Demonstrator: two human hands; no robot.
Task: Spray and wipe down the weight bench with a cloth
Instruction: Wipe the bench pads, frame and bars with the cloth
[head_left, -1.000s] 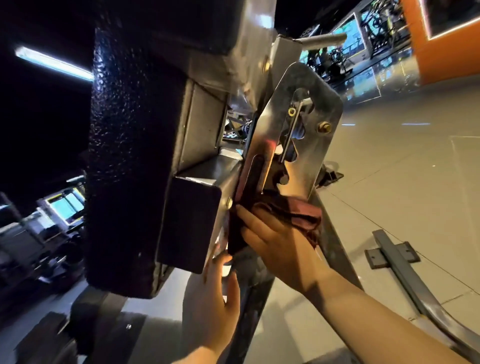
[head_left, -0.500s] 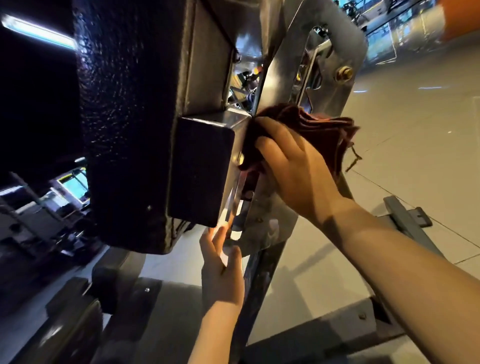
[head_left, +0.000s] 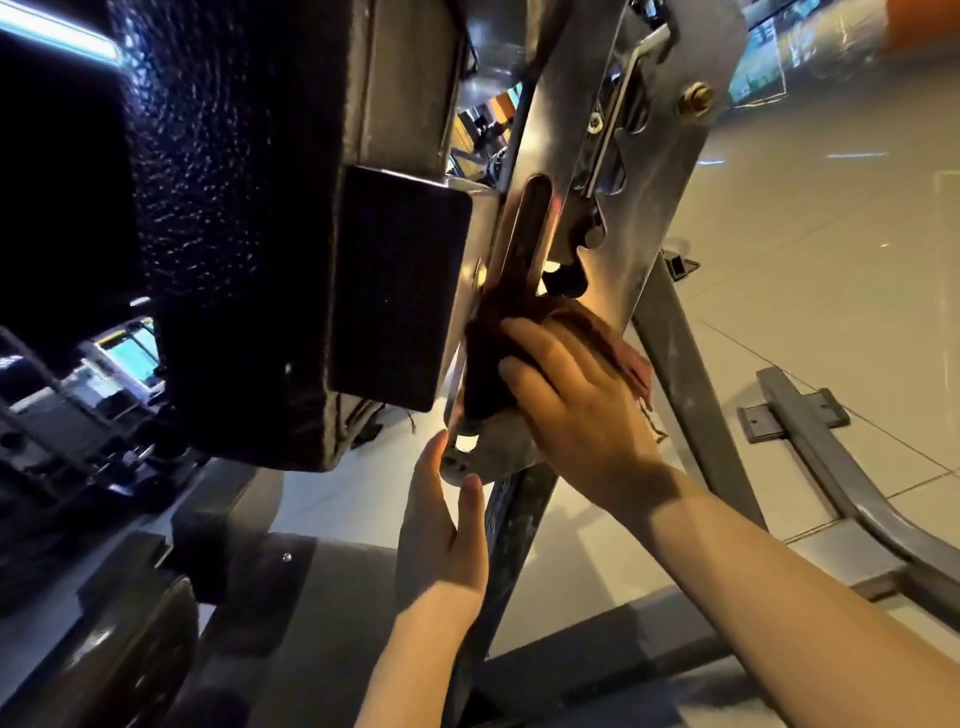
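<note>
A gym: weight bench (head_left: 249, 218), background exercise machines (head_left: 67, 395).

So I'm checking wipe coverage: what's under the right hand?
Under the right hand is a dark red cloth, pressed against the bench's slotted metal adjustment plate. How much plate the cloth covers beneath the palm is hidden.
</note>
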